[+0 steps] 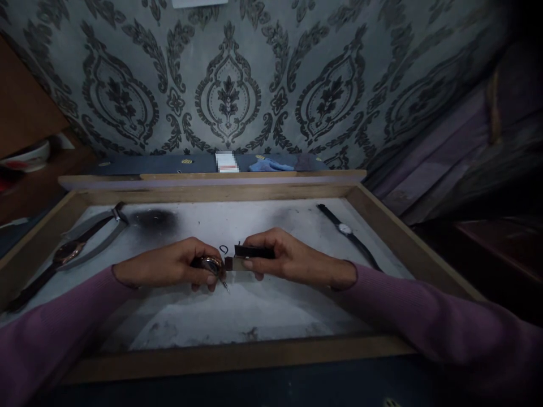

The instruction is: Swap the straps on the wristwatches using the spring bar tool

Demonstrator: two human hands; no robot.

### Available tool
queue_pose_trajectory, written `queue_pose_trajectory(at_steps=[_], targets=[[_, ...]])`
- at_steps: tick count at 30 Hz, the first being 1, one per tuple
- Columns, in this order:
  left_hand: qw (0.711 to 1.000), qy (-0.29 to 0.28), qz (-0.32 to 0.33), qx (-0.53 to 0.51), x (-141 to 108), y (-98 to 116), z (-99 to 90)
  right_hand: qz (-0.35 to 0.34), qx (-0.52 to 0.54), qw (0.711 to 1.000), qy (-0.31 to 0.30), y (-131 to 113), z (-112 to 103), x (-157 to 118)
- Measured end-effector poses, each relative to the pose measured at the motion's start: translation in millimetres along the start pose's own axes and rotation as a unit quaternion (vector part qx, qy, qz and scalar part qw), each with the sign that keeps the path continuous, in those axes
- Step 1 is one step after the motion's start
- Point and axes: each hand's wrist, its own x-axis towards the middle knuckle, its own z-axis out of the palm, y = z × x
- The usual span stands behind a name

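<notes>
Dark strap [254, 251] runs roughly left-right, long axis nearly level across the view, free end pointing left at the watch [207, 263]. Watch sits tilted, strap side facing right; thin metal pin [226, 287] slants from it down-right, toward the near rim. Short brown piece [229, 263] bridges the gap between the hands; can't tell if it joins the watch.

Left hand [173, 263] is closed around the watch, thumb on the near side. Right hand [292, 257] pinches the dark strap, thumb below, fingers behind. Hands are apart but near each other, watch and strap between them, held above the middle of the wood-rimmed white tray [190, 325].

Watch: round, gold-toned rim, dark; face detail too dim to read. Strap: flat, near-black, straight edges.

Small black loop [223, 249] just beyond the hands. Brown-strapped watch [68, 252] at left, black-strapped watch with pale dial [345, 229] at right.
</notes>
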Motion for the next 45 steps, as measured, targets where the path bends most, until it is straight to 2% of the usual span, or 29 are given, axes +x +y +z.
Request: queue_pose_trajectory(at_steps=[45], targets=[[1.0, -0.007, -0.002, -0.003, 1.3, -3.1, 1.0, -0.038, -0.052, 0.998, 0.003, 1.0, 2.4, 0.7]])
